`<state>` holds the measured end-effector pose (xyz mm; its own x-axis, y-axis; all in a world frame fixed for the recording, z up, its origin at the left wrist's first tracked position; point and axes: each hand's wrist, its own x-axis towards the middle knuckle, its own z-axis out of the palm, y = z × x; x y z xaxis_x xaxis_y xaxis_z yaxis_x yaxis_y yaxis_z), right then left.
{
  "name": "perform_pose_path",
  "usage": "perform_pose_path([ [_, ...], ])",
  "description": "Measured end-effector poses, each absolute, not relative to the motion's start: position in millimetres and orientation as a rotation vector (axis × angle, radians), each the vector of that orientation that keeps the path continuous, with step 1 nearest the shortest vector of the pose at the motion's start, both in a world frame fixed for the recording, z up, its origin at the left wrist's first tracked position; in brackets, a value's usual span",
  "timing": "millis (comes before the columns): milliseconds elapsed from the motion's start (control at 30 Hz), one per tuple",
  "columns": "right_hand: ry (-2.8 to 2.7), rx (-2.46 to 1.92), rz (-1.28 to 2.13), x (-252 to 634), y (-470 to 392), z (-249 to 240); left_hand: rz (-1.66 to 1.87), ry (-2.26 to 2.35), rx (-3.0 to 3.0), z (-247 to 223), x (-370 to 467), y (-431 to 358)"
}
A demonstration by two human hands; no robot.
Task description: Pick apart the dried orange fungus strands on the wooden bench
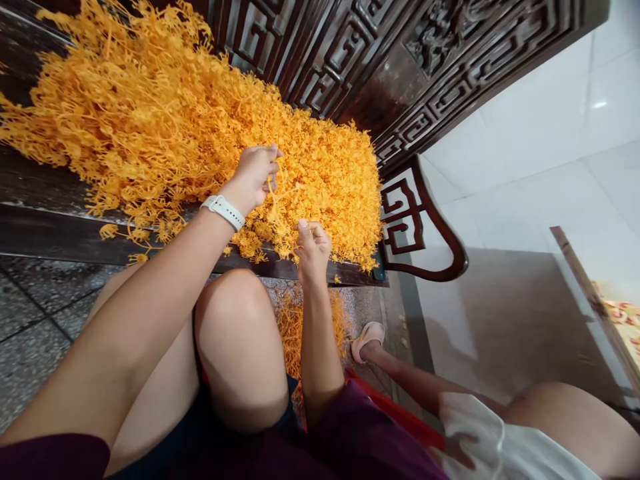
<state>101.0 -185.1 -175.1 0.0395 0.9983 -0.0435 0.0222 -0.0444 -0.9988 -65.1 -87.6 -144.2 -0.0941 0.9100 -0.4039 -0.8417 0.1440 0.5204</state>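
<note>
A large heap of orange stringy sprigs (150, 120), thin-stalked with spidery, claw-like heads, covers the dark wooden bench (45, 223). My left hand (259, 175), with a white watch band on the wrist, is over the front of the heap. Its fingers are closed in a pinch, and an orange sprig (274, 205) hangs just below the fingertips. Lower and to the right, my right hand (314, 252) is at the heap's front edge, thumb against curled fingers. Whatever it may pinch is too small to make out.
Behind the heap rises the bench's carved dark backrest (350, 60), with a curved armrest (450, 263) at the right. More orange strands (290, 327) lie below, between my knees and the bench. Another person's leg (415, 380) extends in from the right.
</note>
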Motion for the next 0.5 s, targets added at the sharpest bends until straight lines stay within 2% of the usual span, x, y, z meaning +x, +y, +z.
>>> perform_pose_path([
  [233,-1.070,-1.221,1.102,108.9,-184.6,-188.0,1.503,0.891,0.146,-139.0,-70.9,-86.2],
  [400,-1.069,-1.180,1.167,104.5,-190.0,-196.2,1.621,0.995,0.273,-130.2,-80.3,-85.3],
  [500,-1.098,-1.139,1.069,89.3,-203.6,-193.3,1.719,1.020,0.329,-127.8,-86.0,-85.4],
])
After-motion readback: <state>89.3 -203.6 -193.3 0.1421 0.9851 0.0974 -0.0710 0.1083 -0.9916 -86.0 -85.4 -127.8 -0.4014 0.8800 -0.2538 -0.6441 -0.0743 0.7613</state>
